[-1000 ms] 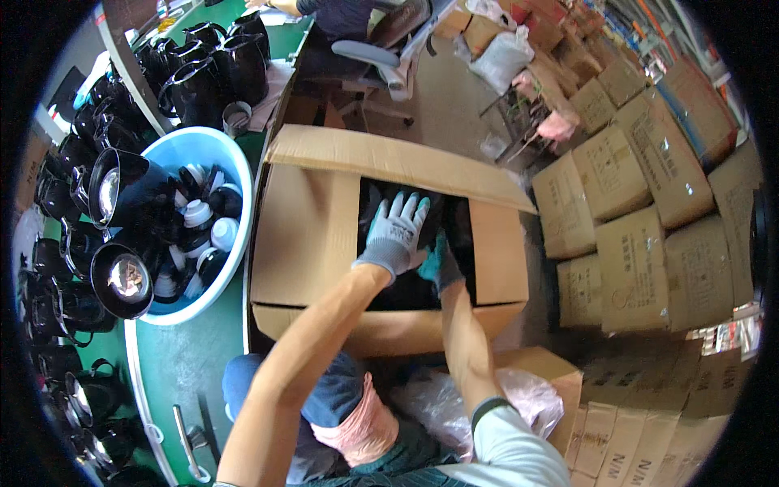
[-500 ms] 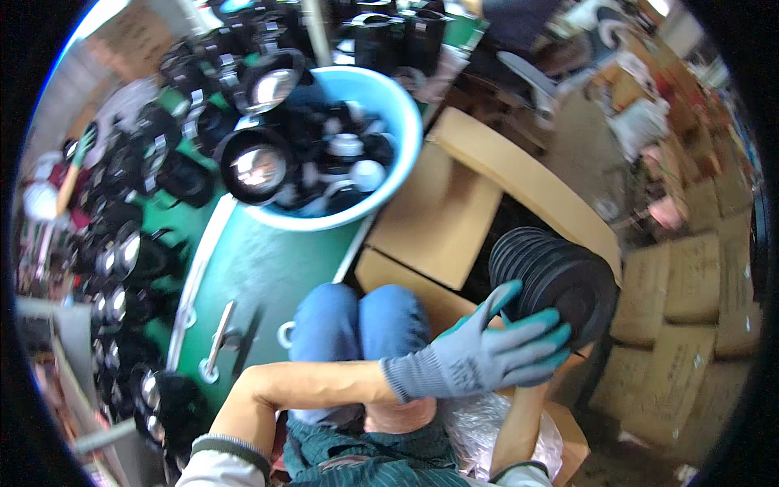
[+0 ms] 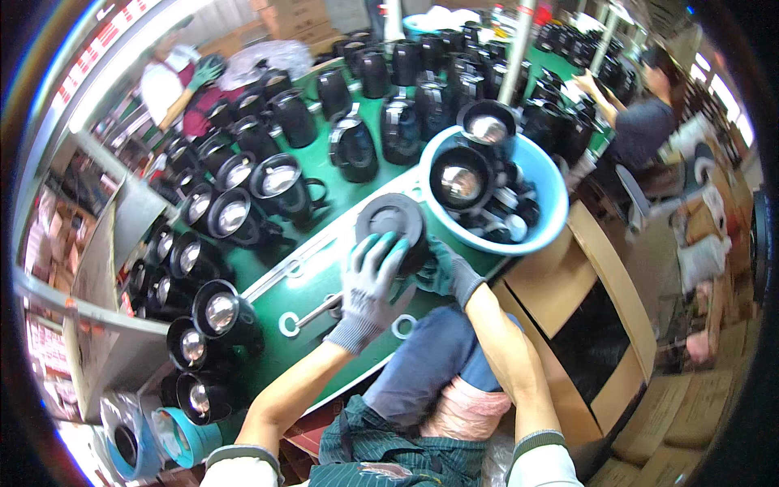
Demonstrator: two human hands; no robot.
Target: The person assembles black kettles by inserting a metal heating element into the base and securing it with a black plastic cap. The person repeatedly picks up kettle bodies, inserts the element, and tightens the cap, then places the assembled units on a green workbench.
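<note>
Over the green bench, a stack of black round discs is held between my two gloved hands. My left hand, in a grey glove with green fingertips, lays its fingers across the near side and top disc. My right hand grips the stack's right side, its fingers partly hidden behind it. Beneath them a metal rod with a handle lies near white rings. To the right, a light blue basin holds black parts and two black vessels with shiny metal insides.
Rows of black jugs fill the bench's far and left sides. An open cardboard box stands at my right, with more cartons beyond. Two co-workers sit farther off, one far left, one far right. A pole rises behind the basin.
The view has swung left. The black stack has moved from above the open box at right to over the green bench, now with both hands on it.
</note>
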